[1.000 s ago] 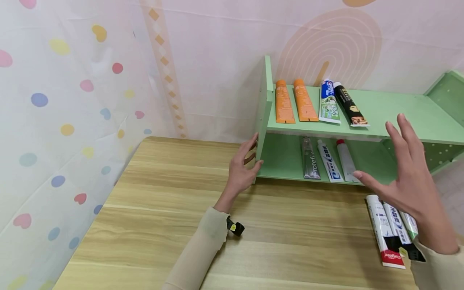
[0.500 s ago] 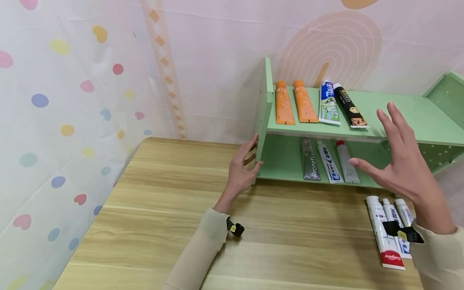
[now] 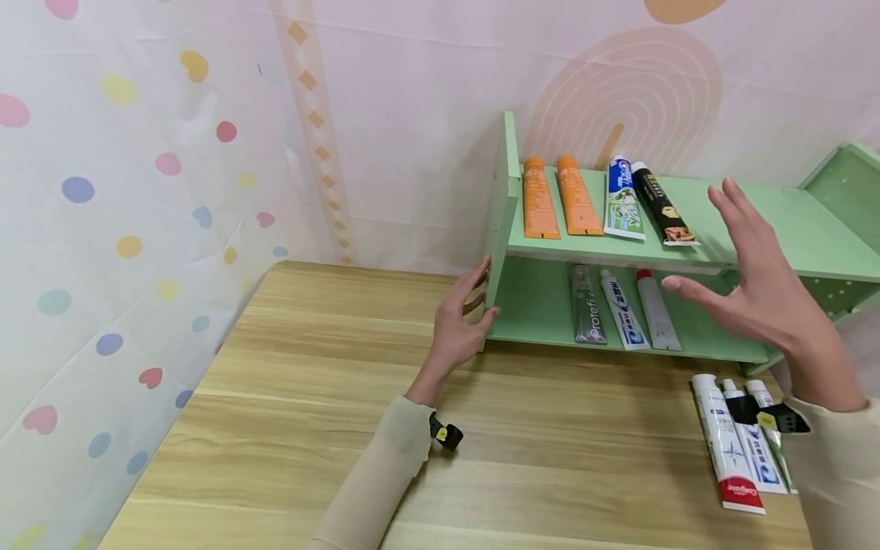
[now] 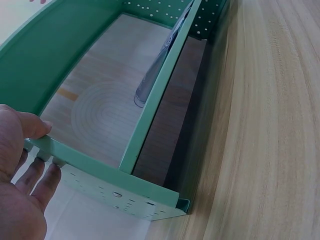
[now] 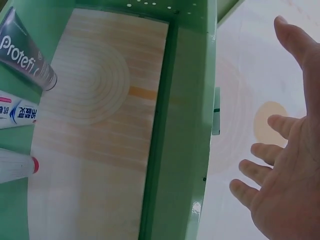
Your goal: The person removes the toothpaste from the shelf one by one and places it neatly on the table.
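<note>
gripping the left panel of the green shelf on the counter with the left hand, a person holds the right hand spread in the air. four tubes lie on the upper board, three tubes on the lower board, three more tubes in front on the counter.

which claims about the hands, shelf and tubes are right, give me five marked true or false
1. The left hand grips one end of the green shelf. True.
2. The right hand holds a tube. False: the right hand holds nothing.
3. Two orange tubes lie on the upper level. True.
4. The red-capped tube lies on the upper level. False: it is on the lower level.
5. The Colgate tube lies on the table. True.
</note>
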Available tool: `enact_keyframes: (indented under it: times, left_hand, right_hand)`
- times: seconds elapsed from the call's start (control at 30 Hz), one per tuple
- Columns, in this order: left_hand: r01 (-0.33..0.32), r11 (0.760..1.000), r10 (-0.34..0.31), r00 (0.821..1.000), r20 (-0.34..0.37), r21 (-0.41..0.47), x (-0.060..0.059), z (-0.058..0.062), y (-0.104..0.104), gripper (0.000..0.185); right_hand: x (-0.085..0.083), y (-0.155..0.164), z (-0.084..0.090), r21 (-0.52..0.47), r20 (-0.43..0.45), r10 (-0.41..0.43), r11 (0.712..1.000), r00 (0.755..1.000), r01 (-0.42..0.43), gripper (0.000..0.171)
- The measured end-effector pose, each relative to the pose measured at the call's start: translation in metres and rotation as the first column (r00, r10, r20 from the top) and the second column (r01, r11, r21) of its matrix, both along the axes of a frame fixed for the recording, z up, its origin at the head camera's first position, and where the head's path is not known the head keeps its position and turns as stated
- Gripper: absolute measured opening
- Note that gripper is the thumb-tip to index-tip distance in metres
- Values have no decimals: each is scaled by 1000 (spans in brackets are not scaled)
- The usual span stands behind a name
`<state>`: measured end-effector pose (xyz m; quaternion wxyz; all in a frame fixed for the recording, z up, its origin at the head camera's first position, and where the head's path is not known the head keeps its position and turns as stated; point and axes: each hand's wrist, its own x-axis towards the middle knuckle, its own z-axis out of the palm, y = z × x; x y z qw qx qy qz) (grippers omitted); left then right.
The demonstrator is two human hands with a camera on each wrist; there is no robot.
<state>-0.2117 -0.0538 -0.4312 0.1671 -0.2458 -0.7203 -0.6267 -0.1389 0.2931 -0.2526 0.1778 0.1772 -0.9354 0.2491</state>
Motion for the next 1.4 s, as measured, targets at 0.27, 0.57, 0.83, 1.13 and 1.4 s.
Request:
enact_keyframes:
  times: [0.27,0.57,0.83,1.13,1.4]
  left_hand:
    - [2,1000,-2,1000,2,13,6,7,2,80]
    - [-8,1000,8,1000,2,9,16,19,1,77]
    - [-7,1000,7,1000,7,1,0,0,1,81]
    - [-2,1000,2,1000,-3,-8,-1,-1,-1,83]
    - [0,1000,0,1000,8,-23,-1,-2,-1,85]
  right_hand:
    - [-11,3,13,-66,131,-10,998,991,19,101]
    - [-27,3,32,-118,278,-24,991,960,59,97]
    - [-43,11,42,-151,305,60,988,950,-14,95]
    - [-64,19,53,-146,386,88,989,918,-33,93]
    - [-76,20,60,-151,475,50,988,879,25,93]
